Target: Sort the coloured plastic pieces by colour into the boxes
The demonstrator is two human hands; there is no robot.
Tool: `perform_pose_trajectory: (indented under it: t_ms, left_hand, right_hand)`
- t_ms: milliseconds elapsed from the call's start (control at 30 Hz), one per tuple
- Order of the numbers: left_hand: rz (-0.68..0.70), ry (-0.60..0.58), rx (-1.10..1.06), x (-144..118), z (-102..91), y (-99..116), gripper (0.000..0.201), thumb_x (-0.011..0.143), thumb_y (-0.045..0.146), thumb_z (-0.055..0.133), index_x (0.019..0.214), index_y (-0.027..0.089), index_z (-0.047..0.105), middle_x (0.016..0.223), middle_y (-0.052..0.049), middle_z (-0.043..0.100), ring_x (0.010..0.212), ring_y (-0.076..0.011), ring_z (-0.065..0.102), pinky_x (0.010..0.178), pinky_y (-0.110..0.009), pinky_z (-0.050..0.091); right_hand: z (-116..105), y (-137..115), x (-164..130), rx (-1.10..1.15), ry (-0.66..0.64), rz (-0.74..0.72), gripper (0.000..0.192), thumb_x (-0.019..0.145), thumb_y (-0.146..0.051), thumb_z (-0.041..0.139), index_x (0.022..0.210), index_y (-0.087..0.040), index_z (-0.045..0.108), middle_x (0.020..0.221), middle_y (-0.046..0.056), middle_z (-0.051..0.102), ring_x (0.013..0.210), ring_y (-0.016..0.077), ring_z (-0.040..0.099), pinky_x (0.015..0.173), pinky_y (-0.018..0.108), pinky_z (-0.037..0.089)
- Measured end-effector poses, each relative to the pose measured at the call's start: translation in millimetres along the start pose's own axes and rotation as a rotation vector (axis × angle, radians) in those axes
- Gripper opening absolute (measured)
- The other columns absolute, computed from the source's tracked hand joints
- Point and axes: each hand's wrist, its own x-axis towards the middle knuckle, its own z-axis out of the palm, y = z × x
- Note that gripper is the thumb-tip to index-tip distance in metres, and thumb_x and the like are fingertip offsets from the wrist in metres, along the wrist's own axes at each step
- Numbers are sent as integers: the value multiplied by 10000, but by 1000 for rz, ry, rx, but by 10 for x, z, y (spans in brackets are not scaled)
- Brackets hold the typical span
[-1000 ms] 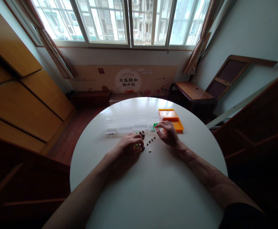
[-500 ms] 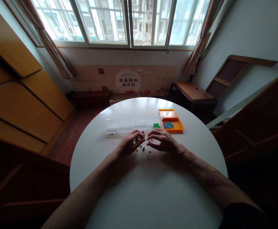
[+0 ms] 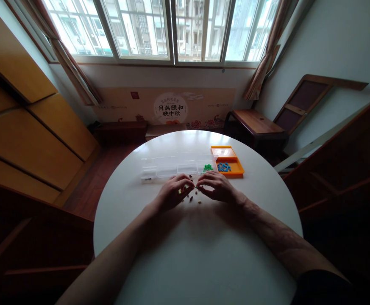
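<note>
Over the round white table (image 3: 210, 254), my left hand (image 3: 175, 190) is closed in a pinch, fingertips turned right; what it grips is too small to name. Facing it almost tip to tip, my right hand (image 3: 216, 185) pinches a tiny green piece (image 3: 196, 187). Small dark brown pieces (image 3: 191, 198) and a yellowish piece (image 3: 199, 202) lie scattered below and between the hands. More green and light bits show partly behind my left fingers. Beyond the hands is a clear plastic divided box (image 3: 167, 169), with green pieces (image 3: 207, 167) in its right compartment.
An orange tray (image 3: 237, 173) touches or nearly touches the clear box's right end and holds blue pieces (image 3: 224, 167). A wooden bench (image 3: 257, 120) stands past the table at right. Wooden cabinets (image 3: 29, 148) are on the left, with windows ahead.
The fingers of my right hand have closed from a wider gap into a pinch. My left fingertips have also drawn together, and the two hands are slightly nearer each other.
</note>
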Motion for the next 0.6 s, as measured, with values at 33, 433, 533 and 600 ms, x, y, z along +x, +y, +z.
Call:
perform_pose_trajectory:
  t_ms: [33,433,533,600]
  left_hand:
    - [-3,4,11,-1,-25,-2,131,1101,291,643,1072,218,748,1130,-79,789,1003,-201,762,921,-350,543]
    - [-103,-78,186,-103,-394,-122,101,898,175,696,983,224,718,1017,-19,770,774,-176,628,875,-357,463]
    - [-132,-106,193,-128,-406,-124,122,865,167,710,969,228,728,1028,-15,775,802,-184,638,879,-359,456]
    - [-143,-121,190,-133,-399,-103,125,860,174,722,967,233,748,1032,-16,782,815,-189,648,881,-361,458]
  right_hand:
    - [2,13,-2,-14,23,18,93,1072,-287,687,1086,-288,779,1065,53,809,961,233,736,926,427,597]
    - [37,392,-138,-293,333,471,188,1075,-318,651,1163,-250,803,1132,79,800,1092,314,706,1029,490,538]
    - [57,365,-126,-293,292,482,205,1061,-285,632,1179,-244,795,1163,83,795,1103,309,702,1052,480,529]
    - [63,322,-107,-281,270,467,187,1049,-267,634,1149,-245,790,1152,77,792,1101,303,698,1057,471,525]
